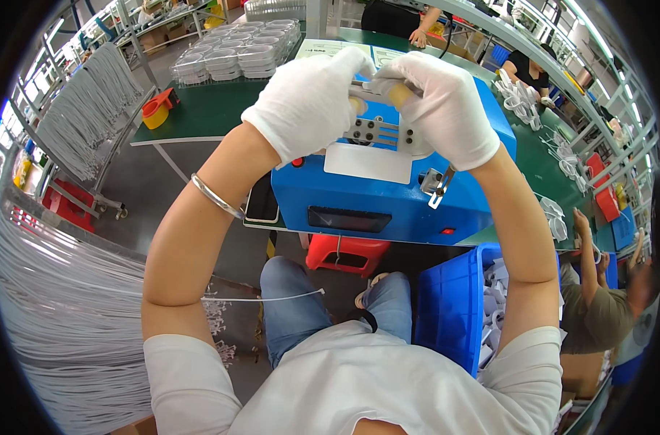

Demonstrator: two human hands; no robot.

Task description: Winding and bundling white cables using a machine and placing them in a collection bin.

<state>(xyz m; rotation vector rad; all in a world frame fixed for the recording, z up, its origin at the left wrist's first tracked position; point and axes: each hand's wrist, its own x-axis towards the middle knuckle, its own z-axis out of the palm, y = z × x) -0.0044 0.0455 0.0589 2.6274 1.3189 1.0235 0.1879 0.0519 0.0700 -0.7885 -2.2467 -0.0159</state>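
Both my hands wear white gloves and meet above the blue benchtop machine (373, 206). My left hand (308, 101) is closed, its fingertips at the machine's metal fixture. Close beside it, my right hand (446, 105) is closed too, fingers curled in toward the left. Something yellowish covers part of each hand's finger area. Whatever lies between the fingertips is mostly hidden; only a small greyish strip shows. Just below the hands sits the slotted metal bracket (384, 133) with dark screws, above a white plate (368, 163). A small metal clamp (435, 185) stands at the machine's right.
Clear plastic trays (236, 51) are stacked on the green table (207, 109), near a red and yellow tape dispenser (158, 109). White cables (62, 304) hang at left. A blue bin (446, 297) of white parts stands by my right leg. Coiled cables (518, 101) and other people are at right.
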